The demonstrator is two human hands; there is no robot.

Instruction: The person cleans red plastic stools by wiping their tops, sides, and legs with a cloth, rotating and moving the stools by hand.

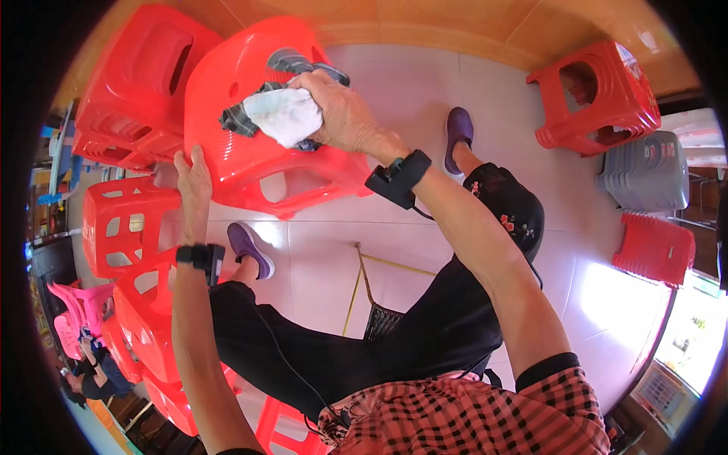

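Observation:
A red plastic stool (220,91) stands in front of me, its ribbed seat facing me. My right hand (341,114) is closed round a bunched cloth (284,115), white with dark grey patterned parts, which lies against the seat. At the stool's lower left edge, my left hand (194,176) grips the rim, with the thumb and a finger showing at the edge and the other fingers partly hidden. Both wrists wear black straps with small devices.
Red stools (148,68) stand at the left, with more (125,224) below them. At the right are another red stool (595,98), stacked grey stools (648,171) and a red stack (654,249). A person (106,375) is at the lower left.

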